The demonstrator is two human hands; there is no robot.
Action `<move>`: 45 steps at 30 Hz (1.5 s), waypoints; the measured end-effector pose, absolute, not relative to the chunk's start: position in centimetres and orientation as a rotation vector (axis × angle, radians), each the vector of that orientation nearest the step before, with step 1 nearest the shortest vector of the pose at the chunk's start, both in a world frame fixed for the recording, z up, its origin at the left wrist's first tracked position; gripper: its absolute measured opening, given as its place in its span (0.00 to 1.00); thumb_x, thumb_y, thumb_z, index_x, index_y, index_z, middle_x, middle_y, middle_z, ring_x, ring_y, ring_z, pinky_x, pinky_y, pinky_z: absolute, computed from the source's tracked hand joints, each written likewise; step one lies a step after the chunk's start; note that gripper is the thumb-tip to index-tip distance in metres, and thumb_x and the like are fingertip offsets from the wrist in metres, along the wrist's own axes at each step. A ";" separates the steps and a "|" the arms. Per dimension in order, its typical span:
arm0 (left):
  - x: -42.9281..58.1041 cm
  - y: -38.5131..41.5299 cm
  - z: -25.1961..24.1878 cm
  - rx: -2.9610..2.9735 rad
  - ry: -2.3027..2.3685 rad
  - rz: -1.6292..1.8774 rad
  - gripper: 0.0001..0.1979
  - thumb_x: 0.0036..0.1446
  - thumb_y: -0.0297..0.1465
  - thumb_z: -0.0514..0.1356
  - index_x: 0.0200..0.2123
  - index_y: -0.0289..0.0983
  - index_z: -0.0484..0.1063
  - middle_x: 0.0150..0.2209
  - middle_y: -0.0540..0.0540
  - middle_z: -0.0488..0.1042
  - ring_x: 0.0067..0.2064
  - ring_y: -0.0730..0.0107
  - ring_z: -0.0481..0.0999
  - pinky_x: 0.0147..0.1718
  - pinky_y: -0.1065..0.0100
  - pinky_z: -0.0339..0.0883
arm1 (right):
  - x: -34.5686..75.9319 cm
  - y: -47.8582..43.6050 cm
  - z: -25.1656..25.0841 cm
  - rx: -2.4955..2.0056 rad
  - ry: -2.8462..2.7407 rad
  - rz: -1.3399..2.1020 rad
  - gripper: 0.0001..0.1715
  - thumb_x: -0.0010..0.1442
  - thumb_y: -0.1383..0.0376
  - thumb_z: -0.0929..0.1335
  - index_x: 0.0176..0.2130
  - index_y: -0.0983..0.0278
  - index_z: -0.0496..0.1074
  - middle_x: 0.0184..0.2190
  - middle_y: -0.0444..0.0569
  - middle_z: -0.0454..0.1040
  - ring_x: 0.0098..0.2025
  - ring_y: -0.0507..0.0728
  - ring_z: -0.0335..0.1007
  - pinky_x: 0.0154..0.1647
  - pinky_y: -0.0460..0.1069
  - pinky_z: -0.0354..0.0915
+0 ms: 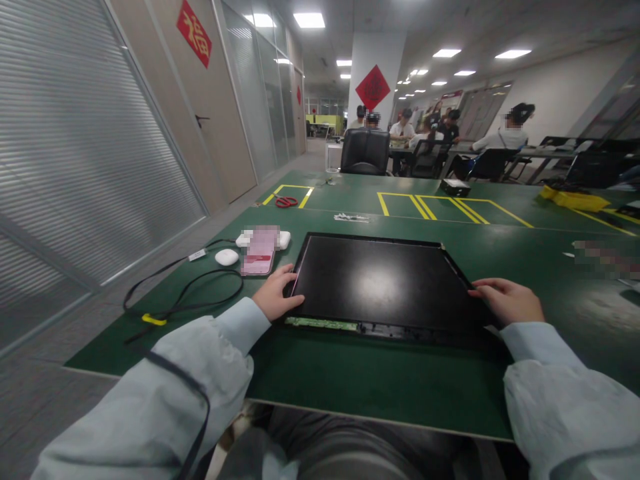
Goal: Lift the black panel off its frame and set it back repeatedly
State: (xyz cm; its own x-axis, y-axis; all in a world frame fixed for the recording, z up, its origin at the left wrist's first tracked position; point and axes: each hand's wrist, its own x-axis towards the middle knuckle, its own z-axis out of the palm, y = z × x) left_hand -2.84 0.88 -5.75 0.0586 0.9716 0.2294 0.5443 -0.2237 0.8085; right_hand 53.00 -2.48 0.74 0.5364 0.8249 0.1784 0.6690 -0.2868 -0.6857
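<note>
A flat black rectangular display panel (385,280) is seen lying face up on a dark green table mat (370,380), near the front edge and slightly left of centre, with a narrow green circuit strip (320,323) exposed along its near side. The left hand (274,297) is placed at the panel's near left corner, the fingers curled closed around the edge and the thumb laid on top. The right hand (509,301) is laid on the panel's right edge, fingers together and pointing inward; whether it grips underneath cannot be told. Both forearms are covered by pale grey-blue sleeves. Just left of the panel a pink smartphone (259,252) is set on the mat, with a small white oval case (227,257) beside it and a looped black cable (200,293) further left. A pair of red-handled scissors (286,201) is found well behind, inside a yellow-taped rectangle. A black office chair (365,152) stands at the far side, and seated people are visible beyond.
</note>
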 end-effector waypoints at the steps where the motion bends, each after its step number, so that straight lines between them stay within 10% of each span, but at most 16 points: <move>1: -2.9 0.9 -5.9 1.863 1.530 1.040 0.30 0.39 0.48 0.81 0.45 0.41 0.84 0.71 0.30 0.76 0.76 0.23 0.70 0.79 0.38 0.59 | 53.0 -2.5 0.7 -2.047 -1.204 0.273 0.11 0.50 0.58 0.70 0.31 0.53 0.83 0.31 0.52 0.87 0.48 0.75 0.85 0.49 0.66 0.75; 18: -2.4 0.2 -4.4 2.141 1.642 0.824 0.42 0.59 0.45 0.68 0.73 0.31 0.75 0.76 0.24 0.72 0.79 0.29 0.67 0.80 0.35 0.56 | 53.9 -2.1 0.0 -2.054 -1.176 0.295 0.15 0.48 0.53 0.71 0.34 0.54 0.84 0.36 0.52 0.86 0.42 0.69 0.81 0.45 0.60 0.71; 45: -2.0 -0.6 -1.7 1.613 1.360 1.125 0.30 0.53 0.44 0.73 0.58 0.38 0.90 0.76 0.35 0.75 0.79 0.36 0.70 0.82 0.43 0.52 | 55.0 -0.4 -2.5 -2.103 -1.307 0.395 0.23 0.46 0.52 0.72 0.43 0.56 0.79 0.33 0.50 0.80 0.39 0.67 0.78 0.46 0.61 0.70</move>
